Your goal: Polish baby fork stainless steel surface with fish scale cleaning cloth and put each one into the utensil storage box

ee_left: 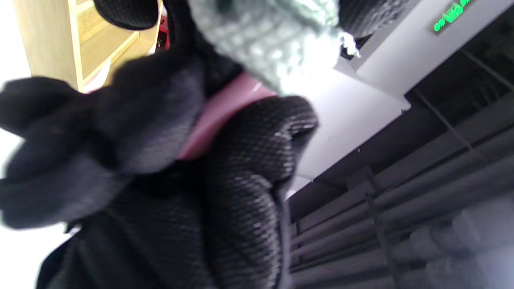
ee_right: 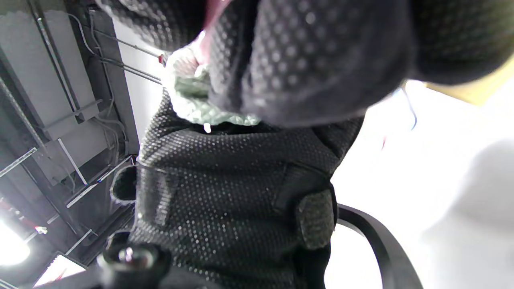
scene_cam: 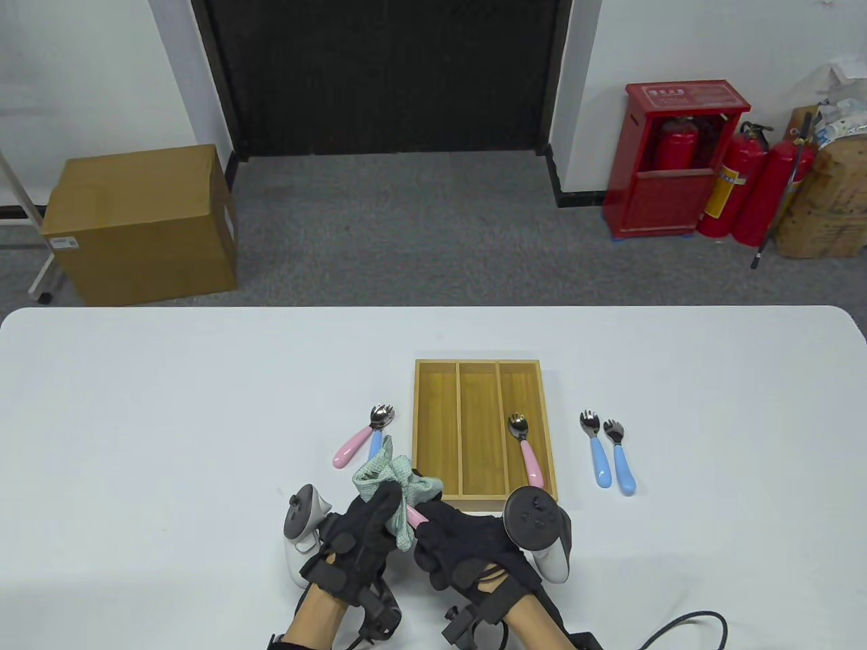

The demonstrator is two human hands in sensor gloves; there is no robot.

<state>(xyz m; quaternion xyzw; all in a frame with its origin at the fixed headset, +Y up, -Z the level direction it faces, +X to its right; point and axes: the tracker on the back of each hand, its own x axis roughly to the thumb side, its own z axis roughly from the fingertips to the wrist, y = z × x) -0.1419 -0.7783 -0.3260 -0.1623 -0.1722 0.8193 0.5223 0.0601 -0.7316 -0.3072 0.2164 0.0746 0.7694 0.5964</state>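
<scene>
Pink-handled fork (scene_cam: 414, 517) wrapped in green cloth (scene_cam: 393, 482); another fork (scene_cam: 527, 448) lies in the box (scene_cam: 433, 433).

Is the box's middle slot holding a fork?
No, the middle slot of the box is bare; its only fork lies in the right slot.

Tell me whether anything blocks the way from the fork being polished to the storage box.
Nothing visible does. The pink-handled fork, wrapped in the cleaning cloth between the left hand and right hand, is just in front of the open storage box; bare table lies between.
</scene>
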